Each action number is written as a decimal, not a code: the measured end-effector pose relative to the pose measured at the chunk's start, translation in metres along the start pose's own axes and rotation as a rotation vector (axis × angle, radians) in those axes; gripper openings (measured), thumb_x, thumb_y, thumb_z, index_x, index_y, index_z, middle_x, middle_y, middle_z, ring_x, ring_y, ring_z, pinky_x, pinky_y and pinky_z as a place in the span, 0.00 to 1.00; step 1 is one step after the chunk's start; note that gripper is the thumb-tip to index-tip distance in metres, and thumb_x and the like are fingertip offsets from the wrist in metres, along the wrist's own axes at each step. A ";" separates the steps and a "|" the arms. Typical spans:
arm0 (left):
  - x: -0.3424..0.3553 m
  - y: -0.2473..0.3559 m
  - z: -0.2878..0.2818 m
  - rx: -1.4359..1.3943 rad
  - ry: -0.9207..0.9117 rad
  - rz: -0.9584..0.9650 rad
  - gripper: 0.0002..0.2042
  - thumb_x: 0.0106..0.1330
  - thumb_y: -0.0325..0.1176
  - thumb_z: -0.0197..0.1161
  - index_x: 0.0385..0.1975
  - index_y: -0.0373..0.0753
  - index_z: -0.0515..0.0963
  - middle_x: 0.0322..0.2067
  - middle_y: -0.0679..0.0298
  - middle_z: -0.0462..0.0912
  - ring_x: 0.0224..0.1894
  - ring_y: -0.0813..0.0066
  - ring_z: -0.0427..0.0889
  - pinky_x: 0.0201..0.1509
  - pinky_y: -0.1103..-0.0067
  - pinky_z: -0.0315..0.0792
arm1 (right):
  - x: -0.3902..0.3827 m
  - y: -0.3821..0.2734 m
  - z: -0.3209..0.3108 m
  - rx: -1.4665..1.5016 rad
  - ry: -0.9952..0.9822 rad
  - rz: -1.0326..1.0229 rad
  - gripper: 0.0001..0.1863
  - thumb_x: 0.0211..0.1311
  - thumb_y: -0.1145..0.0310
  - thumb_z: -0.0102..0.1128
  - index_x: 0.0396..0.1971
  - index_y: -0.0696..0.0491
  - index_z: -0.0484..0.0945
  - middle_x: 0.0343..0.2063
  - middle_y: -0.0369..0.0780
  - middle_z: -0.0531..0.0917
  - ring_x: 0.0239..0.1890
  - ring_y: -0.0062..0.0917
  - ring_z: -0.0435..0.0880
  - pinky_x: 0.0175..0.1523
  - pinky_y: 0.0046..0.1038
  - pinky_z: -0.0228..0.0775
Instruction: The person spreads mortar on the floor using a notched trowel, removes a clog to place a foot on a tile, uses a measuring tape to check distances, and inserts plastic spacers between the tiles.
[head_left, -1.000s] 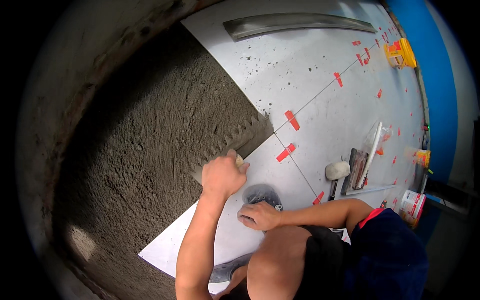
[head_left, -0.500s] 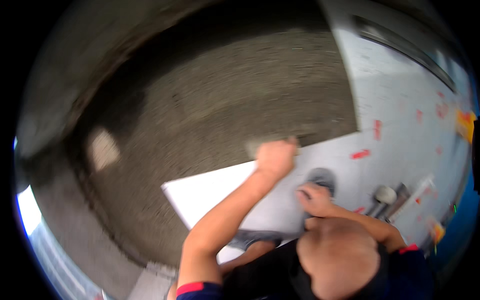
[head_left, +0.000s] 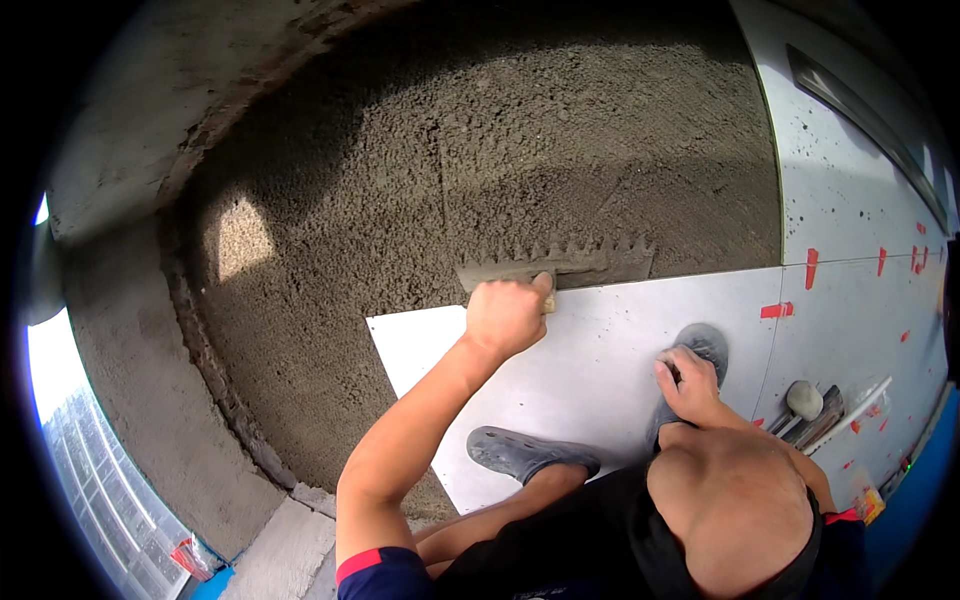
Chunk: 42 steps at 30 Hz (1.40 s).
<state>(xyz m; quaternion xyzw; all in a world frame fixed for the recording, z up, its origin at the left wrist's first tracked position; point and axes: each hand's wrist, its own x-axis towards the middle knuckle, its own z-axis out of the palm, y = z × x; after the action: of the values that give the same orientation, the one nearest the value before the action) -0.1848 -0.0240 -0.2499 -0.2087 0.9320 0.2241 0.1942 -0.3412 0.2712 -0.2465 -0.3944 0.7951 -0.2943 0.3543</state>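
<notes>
My left hand (head_left: 505, 315) is closed round the handle of a notched trowel (head_left: 605, 266). The trowel's toothed blade lies on the rough grey mortar (head_left: 520, 160), along the far edge of a white tile (head_left: 600, 340). Its teeth point away from me, with mortar clinging to them. Over the tile, beside my bent knee and above a grey shoe (head_left: 708, 345), hangs my right hand (head_left: 690, 383). It looks empty, its fingers loosely bent with a gap to the thumb. My other grey shoe (head_left: 515, 455) rests on the same tile.
Laid white tiles (head_left: 850, 180) with red clips (head_left: 811, 268) in the joints extend right. A long metal straightedge (head_left: 865, 130) lies at the far right. A mallet (head_left: 803, 400) lies among tools nearer me. A concrete ledge (head_left: 150, 370) borders the mortar on the left.
The view has shifted and sharpened. My left hand and the trowel have moved left along the tile's far edge. My right hand stays by the shoe.
</notes>
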 end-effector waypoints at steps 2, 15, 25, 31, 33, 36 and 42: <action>-0.003 0.005 -0.006 -0.033 0.015 -0.016 0.09 0.57 0.30 0.60 0.38 0.41 0.76 0.28 0.56 0.86 0.31 0.58 0.87 0.32 0.63 0.79 | -0.001 0.001 -0.001 -0.043 0.002 0.001 0.04 0.62 0.69 0.63 0.32 0.53 0.80 0.29 0.43 0.83 0.29 0.42 0.83 0.34 0.37 0.75; -0.046 -0.059 -0.034 -0.057 0.320 -0.116 0.11 0.45 0.28 0.63 0.31 0.45 0.78 0.22 0.58 0.82 0.24 0.55 0.83 0.27 0.61 0.76 | 0.002 -0.004 0.011 -0.111 0.008 -0.020 0.04 0.61 0.70 0.63 0.31 0.53 0.80 0.26 0.41 0.81 0.22 0.33 0.80 0.30 0.33 0.73; -0.130 -0.189 -0.035 0.075 0.328 -0.244 0.04 0.53 0.34 0.62 0.26 0.45 0.77 0.22 0.57 0.82 0.25 0.50 0.82 0.28 0.60 0.74 | 0.003 -0.006 0.008 -0.124 -0.014 -0.014 0.04 0.61 0.70 0.63 0.31 0.53 0.80 0.25 0.41 0.81 0.25 0.36 0.82 0.31 0.34 0.73; -0.122 -0.184 -0.027 0.132 0.251 -0.227 0.08 0.50 0.34 0.61 0.30 0.46 0.80 0.25 0.58 0.84 0.27 0.51 0.83 0.29 0.59 0.75 | 0.002 -0.008 0.009 -0.140 0.005 -0.031 0.03 0.61 0.70 0.62 0.31 0.53 0.79 0.26 0.41 0.81 0.24 0.37 0.81 0.31 0.34 0.72; -0.121 -0.186 -0.023 0.137 0.270 -0.220 0.08 0.49 0.34 0.61 0.30 0.46 0.80 0.25 0.58 0.84 0.26 0.51 0.83 0.29 0.60 0.76 | 0.002 -0.008 0.009 -0.143 0.008 -0.034 0.03 0.61 0.70 0.62 0.32 0.53 0.79 0.26 0.41 0.81 0.24 0.37 0.81 0.31 0.35 0.73; -0.120 -0.190 -0.019 0.137 0.284 -0.198 0.09 0.49 0.34 0.62 0.31 0.46 0.81 0.24 0.58 0.84 0.26 0.51 0.83 0.30 0.60 0.76 | 0.002 -0.007 0.008 -0.143 0.010 -0.037 0.03 0.61 0.71 0.62 0.32 0.53 0.80 0.27 0.41 0.81 0.24 0.37 0.81 0.31 0.35 0.73; -0.112 -0.191 -0.024 0.144 0.222 -0.160 0.10 0.50 0.34 0.61 0.32 0.48 0.83 0.22 0.57 0.83 0.25 0.51 0.83 0.30 0.61 0.77 | 0.002 -0.007 0.009 -0.136 0.000 -0.019 0.03 0.61 0.71 0.62 0.32 0.53 0.80 0.27 0.41 0.81 0.25 0.37 0.82 0.32 0.34 0.74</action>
<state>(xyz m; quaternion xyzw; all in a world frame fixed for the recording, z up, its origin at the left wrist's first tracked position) -0.0067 -0.1568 -0.2435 -0.2914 0.9418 0.1158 0.1215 -0.3321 0.2648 -0.2471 -0.4250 0.8096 -0.2430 0.3240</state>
